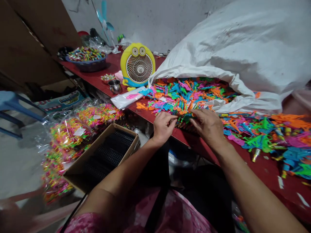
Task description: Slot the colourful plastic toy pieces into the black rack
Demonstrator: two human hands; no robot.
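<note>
At the table's front edge, my left hand (165, 127) is closed in a pinch; what lies between its fingertips cannot be made out. My right hand (206, 125) is curved with thumb and forefinger apart, by the right end of a row of small plastic toys (182, 108). These toys have orange round tops and green parts, and stand side by side between my hands. Behind them a heap of bright plastic toy pieces (184, 89) spills from the mouth of a big white sack (233, 42). More loose pieces (259, 132) lie right of my right hand.
A cardboard box (134, 137) of black perforated racks (114, 145) stands left of my left forearm. Beyond it lie clear bags (70, 129) of colourful toys. A yellow fan (140, 64), a metal cup (115, 86) and a filled basin (88, 66) occupy the red table (111, 66). A blurred arm (14, 213) shows lower left.
</note>
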